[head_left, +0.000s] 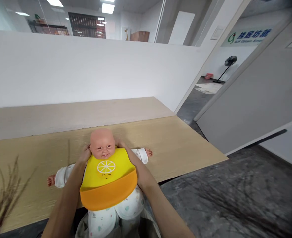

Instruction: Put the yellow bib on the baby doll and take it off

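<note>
A baby doll (102, 142) lies face up, its head and body on the wooden tabletop and its legs towards me. It wears a white outfit with small prints (102, 219), and its arms are spread sideways. Over its chest lies a yellow bib (91, 175) with a lemon-slice face and an orange catch pocket (108, 195). My left hand (85, 154) is at the left side of the doll's neck, by the bib's upper edge. On the other side, my right hand (119, 144) reaches behind the neck. The fingers of both hands are mostly hidden behind the head and neck.
The light wooden table (180, 142) ends at a corner on the right, with a paler board (111, 112) behind it. Past it rise a white half-wall (91, 69) and an angled grey door (255, 96). A black fan (230, 60) stands beyond the doorway.
</note>
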The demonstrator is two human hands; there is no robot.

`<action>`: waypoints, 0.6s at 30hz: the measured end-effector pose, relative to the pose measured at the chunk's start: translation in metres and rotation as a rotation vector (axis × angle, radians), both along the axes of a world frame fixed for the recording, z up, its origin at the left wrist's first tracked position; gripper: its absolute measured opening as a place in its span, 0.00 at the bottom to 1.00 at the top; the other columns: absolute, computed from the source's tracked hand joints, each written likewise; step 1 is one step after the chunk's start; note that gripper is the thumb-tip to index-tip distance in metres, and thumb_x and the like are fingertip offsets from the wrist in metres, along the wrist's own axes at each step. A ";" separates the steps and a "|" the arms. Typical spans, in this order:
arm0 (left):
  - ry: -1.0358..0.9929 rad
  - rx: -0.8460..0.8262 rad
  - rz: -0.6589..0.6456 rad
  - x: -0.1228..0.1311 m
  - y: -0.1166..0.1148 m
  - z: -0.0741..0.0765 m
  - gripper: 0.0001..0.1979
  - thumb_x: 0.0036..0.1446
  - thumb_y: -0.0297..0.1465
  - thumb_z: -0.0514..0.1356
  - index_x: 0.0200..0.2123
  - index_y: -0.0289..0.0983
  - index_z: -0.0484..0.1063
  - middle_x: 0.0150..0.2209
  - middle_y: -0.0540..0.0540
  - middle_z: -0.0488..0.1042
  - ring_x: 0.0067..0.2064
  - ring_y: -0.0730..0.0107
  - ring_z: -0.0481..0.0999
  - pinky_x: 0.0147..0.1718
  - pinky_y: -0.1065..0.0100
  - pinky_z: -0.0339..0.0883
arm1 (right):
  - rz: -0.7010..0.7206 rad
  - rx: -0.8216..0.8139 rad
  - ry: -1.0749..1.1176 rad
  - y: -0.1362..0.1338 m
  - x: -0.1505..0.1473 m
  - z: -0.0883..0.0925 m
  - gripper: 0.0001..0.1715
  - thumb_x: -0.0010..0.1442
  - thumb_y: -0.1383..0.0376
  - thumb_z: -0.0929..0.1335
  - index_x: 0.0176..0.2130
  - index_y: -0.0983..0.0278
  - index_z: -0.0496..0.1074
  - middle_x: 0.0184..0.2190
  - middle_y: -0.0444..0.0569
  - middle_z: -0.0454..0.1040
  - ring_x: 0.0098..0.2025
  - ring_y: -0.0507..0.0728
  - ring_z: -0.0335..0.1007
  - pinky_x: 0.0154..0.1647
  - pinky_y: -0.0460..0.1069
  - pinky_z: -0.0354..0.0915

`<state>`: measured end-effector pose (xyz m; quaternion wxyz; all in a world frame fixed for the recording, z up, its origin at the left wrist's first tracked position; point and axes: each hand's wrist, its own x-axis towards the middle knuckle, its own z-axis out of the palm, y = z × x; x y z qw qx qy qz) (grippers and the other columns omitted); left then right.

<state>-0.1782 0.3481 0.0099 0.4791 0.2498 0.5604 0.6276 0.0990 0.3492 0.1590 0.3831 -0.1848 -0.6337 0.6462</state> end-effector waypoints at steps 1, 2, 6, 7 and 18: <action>0.012 -0.005 0.016 0.000 0.000 0.001 0.14 0.32 0.33 0.75 0.25 0.41 0.77 0.31 0.41 0.83 0.47 0.41 0.83 0.40 0.55 0.78 | 0.015 0.014 0.006 -0.001 0.002 0.000 0.28 0.69 0.64 0.61 0.65 0.54 0.70 0.62 0.50 0.74 0.71 0.57 0.60 0.73 0.51 0.55; 0.025 -0.012 0.037 0.001 0.000 0.002 0.14 0.31 0.33 0.75 0.25 0.41 0.77 0.31 0.42 0.83 0.46 0.43 0.83 0.39 0.56 0.78 | 0.026 0.024 0.004 -0.002 0.003 0.000 0.28 0.69 0.64 0.61 0.65 0.54 0.71 0.62 0.50 0.74 0.71 0.57 0.60 0.73 0.52 0.55; 0.065 -0.027 0.121 0.002 0.001 0.003 0.16 0.31 0.36 0.75 0.25 0.41 0.75 0.28 0.42 0.81 0.45 0.45 0.82 0.37 0.59 0.78 | 0.032 0.020 -0.051 -0.006 0.008 -0.002 0.27 0.70 0.64 0.62 0.64 0.53 0.72 0.59 0.50 0.76 0.72 0.59 0.60 0.73 0.53 0.57; 0.066 -0.026 0.127 0.003 0.001 0.003 0.16 0.31 0.36 0.75 0.25 0.41 0.75 0.27 0.43 0.81 0.45 0.45 0.82 0.37 0.59 0.78 | 0.020 0.013 -0.056 -0.006 0.009 -0.003 0.27 0.70 0.64 0.62 0.65 0.52 0.72 0.58 0.49 0.76 0.72 0.58 0.60 0.74 0.53 0.57; 0.050 -0.041 0.110 -0.001 0.000 0.001 0.18 0.27 0.32 0.76 0.26 0.39 0.76 0.27 0.42 0.81 0.44 0.42 0.81 0.34 0.59 0.75 | 0.066 -0.010 0.011 0.000 0.012 -0.005 0.28 0.71 0.66 0.60 0.66 0.53 0.70 0.63 0.47 0.73 0.72 0.58 0.59 0.76 0.52 0.51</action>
